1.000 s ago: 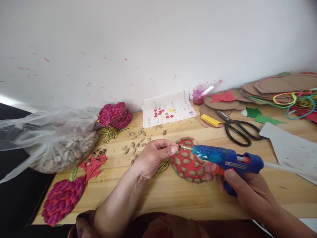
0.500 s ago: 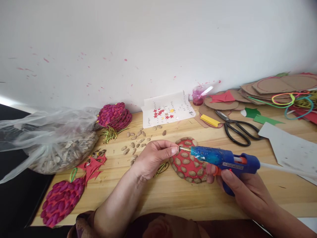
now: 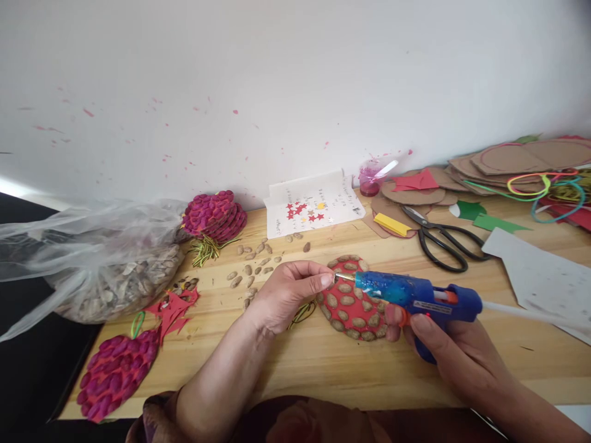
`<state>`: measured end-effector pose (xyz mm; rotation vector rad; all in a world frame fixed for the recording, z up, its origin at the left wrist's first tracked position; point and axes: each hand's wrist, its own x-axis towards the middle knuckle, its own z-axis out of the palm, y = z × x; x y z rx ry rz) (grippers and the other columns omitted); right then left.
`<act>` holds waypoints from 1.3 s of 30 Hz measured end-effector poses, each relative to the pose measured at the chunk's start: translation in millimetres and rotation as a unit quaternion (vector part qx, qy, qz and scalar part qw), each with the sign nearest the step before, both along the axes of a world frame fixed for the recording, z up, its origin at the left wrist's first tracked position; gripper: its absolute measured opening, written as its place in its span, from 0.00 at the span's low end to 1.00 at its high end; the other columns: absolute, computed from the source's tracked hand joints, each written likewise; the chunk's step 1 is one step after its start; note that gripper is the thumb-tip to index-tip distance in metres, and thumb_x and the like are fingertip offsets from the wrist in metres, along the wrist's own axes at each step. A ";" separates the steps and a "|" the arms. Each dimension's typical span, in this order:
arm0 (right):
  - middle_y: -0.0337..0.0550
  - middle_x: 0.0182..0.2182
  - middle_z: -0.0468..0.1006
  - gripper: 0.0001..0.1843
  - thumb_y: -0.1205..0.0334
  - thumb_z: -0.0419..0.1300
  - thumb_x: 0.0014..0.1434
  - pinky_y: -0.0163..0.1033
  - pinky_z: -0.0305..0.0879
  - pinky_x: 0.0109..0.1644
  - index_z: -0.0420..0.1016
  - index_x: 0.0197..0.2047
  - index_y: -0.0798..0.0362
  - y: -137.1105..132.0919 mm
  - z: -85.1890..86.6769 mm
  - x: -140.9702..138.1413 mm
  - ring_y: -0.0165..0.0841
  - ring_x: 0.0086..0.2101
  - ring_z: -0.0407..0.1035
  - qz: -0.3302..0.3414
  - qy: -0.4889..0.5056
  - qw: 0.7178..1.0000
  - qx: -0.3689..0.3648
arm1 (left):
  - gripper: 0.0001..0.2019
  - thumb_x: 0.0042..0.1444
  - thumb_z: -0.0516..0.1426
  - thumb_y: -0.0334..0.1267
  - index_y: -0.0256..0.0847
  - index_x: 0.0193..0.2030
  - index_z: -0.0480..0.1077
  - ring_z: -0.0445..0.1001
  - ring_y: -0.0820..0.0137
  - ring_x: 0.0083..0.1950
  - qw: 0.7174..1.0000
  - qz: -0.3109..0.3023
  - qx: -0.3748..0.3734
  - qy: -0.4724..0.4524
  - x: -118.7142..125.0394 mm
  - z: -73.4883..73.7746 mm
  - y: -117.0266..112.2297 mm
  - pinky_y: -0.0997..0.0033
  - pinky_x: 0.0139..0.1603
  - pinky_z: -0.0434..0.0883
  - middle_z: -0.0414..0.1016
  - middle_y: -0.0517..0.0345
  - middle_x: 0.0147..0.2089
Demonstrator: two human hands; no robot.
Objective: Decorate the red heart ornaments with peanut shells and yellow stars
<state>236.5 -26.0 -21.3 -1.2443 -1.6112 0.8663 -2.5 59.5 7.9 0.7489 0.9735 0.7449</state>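
Fingers (image 3: 318,271) of the left hand (image 3: 281,298) pinch a bit (image 3: 333,278) at frame centre, meeting the nozzle of the glue gun (image 3: 418,296). The right hand (image 3: 455,354) is wrapped round it above the red disc (image 3: 348,311).

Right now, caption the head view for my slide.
Right hand holds blue plastic glue gun, nozzle at the pinched left hand, over red round disc studded with tan seeds.

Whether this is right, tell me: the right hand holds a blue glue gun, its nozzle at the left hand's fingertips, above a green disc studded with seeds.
Not quite: the head view shows the disc is red, not green. The rest stands: the right hand holds the blue glue gun, nozzle at the fingertips of the left hand, above that disc.
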 end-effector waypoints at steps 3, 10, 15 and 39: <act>0.42 0.30 0.80 0.18 0.53 0.53 0.70 0.39 0.73 0.38 0.76 0.31 0.47 0.2 0.7 -0.6 0.37 0.32 0.75 -0.003 -0.001 1.000 0.003 | 0.16 0.36 0.77 0.42 0.35 0.29 0.81 0.72 0.79 0.29 1.000 -0.001 -0.002 -0.003 0.2 0.5 -0.8 0.77 0.36 0.66 0.80 0.56 0.28; 0.41 0.30 0.79 0.19 0.53 0.52 0.70 0.39 0.72 0.37 0.75 0.30 0.47 -0.8 2.4 -0.6 0.35 0.31 0.75 -0.003 0.002 1.000 0.007 | 0.16 0.37 0.76 0.40 0.34 0.28 0.81 0.71 0.79 0.29 1.000 0.001 -0.004 -0.009 1.3 2.6 -1.6 0.77 0.36 0.66 0.79 0.57 0.27; 0.42 0.29 0.80 0.17 0.53 0.53 0.69 0.40 0.72 0.38 0.75 0.30 0.47 -1.0 1.0 -0.1 0.37 0.31 0.75 -0.008 0.007 1.000 -0.010 | 0.16 0.37 0.76 0.40 0.33 0.28 0.81 0.71 0.77 0.29 1.000 0.008 -0.005 -0.003 1.2 3.3 -1.3 0.76 0.36 0.66 0.79 0.56 0.27; 0.42 0.30 0.81 0.16 0.54 0.53 0.69 0.40 0.72 0.36 0.77 0.33 0.46 -0.3 0.3 1.3 0.37 0.30 0.75 -0.008 0.003 1.000 0.001 | 0.14 0.38 0.76 0.38 0.34 0.30 0.80 0.71 0.77 0.28 0.999 0.023 -0.015 -0.046 -0.4 -0.6 -0.1 0.76 0.35 0.67 0.78 0.56 0.27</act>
